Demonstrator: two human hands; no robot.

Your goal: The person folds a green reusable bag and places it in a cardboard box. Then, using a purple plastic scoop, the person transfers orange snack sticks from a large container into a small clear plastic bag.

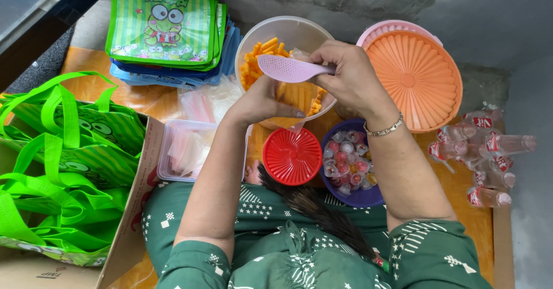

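Note:
My right hand (348,76) grips the handle of a pink plastic scoop (288,68), held over a small clear plastic bag (299,96) partly filled with orange snack sticks. My left hand (262,102) holds that bag open from the left side. Both hands hover above a large translucent bowl (288,29) of the same orange sticks. Just below the hands sit a red ribbed lid (292,156) and a blue bowl (368,197) of small wrapped jelly cups.
Orange and pink lidded containers (417,76) stand at the right, with several small drink bottles (487,156) beyond. A clear tray of plastic bags (187,151) lies left. Green frog-print tote bags are stacked at the back (164,27) and piled in a cardboard box (63,168).

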